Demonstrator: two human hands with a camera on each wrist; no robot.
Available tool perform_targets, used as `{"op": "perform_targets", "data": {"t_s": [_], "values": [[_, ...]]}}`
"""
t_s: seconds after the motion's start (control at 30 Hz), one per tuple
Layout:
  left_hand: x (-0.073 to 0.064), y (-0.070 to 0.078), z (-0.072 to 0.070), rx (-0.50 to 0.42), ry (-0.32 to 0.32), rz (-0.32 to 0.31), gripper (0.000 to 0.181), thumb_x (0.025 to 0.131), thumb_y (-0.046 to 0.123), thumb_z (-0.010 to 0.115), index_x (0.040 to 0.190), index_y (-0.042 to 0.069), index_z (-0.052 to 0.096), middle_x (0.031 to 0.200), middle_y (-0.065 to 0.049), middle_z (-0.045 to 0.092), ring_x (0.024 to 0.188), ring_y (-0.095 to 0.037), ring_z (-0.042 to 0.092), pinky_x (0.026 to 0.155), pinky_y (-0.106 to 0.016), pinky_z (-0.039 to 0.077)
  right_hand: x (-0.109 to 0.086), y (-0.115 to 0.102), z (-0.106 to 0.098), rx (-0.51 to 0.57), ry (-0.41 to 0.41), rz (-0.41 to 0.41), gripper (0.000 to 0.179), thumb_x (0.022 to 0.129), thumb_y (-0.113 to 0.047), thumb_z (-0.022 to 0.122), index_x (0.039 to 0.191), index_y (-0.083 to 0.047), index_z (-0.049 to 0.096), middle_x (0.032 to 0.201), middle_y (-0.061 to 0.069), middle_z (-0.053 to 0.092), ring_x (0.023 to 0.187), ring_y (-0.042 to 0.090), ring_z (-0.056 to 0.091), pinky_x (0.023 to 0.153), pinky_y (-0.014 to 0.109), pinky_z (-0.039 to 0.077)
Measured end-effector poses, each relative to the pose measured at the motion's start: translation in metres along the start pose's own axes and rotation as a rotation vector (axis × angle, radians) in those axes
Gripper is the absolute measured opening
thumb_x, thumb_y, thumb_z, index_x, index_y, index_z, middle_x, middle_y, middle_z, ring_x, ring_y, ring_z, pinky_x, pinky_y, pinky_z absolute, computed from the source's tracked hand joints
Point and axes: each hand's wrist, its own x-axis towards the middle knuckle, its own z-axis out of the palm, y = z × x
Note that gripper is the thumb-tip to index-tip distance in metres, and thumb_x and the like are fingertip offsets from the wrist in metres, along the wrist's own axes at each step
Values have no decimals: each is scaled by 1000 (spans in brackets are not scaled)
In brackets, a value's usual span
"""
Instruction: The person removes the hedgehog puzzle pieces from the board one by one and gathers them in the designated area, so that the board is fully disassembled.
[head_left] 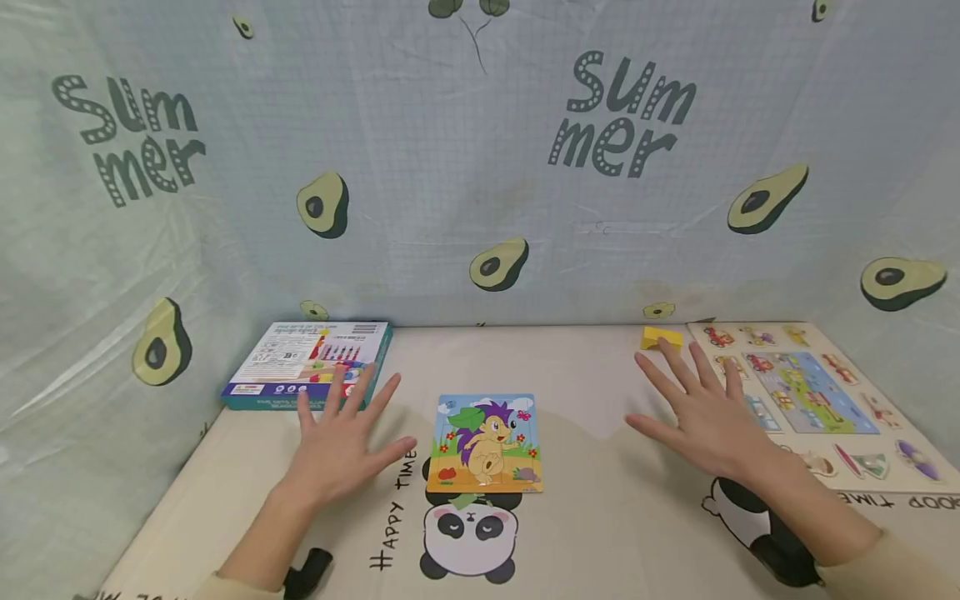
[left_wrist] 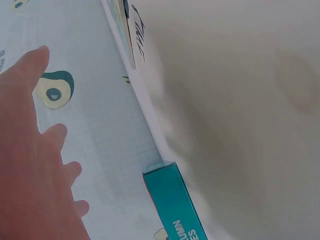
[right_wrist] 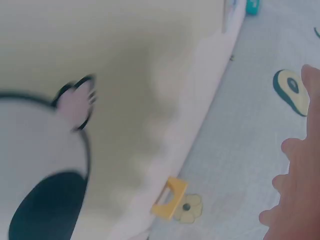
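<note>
Both hands hover over the table with fingers spread, and neither holds anything. The left hand (head_left: 333,454) is in front of a teal-edged box (head_left: 307,367); the box's teal side (left_wrist: 175,200) also shows in the left wrist view. To the right, the right hand (head_left: 701,421) is held between a square hedgehog picture puzzle (head_left: 486,443) and a large puzzle board (head_left: 817,392). The hedgehog puzzle lies flat in the middle, its picture looking whole. Just beyond the right fingertips stands a small yellow block (head_left: 660,337), which shows an arched cutout in the right wrist view (right_wrist: 170,199).
A pale tablecloth (head_left: 585,517) with printed pandas and lettering covers the table. Behind it hangs a light blue sheet (head_left: 420,233) printed with avocados, and it also closes off the left side. A black object (head_left: 307,573) lies by the left wrist.
</note>
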Motion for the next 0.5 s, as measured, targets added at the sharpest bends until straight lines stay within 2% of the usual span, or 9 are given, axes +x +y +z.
{"op": "perform_targets", "data": {"t_s": [0.3, 0.5], "values": [[12, 15, 10, -16, 16, 11, 90, 88, 71, 58, 161, 26, 30, 168, -12, 14, 150, -47, 0, 107, -79, -8, 24, -26, 4, 60, 32, -36, 85, 96, -64, 54, 162, -20, 25, 168, 15, 10, 151, 44, 2, 113, 70, -7], [18, 23, 15, -68, 19, 12, 91, 87, 68, 61, 161, 26, 29, 168, -11, 15, 151, -46, 2, 107, -79, -5, 44, -42, 10, 76, 29, -50, 88, 94, -66, 55, 162, -20, 24, 168, 14, 10, 152, 43, 2, 114, 69, -5]]}}
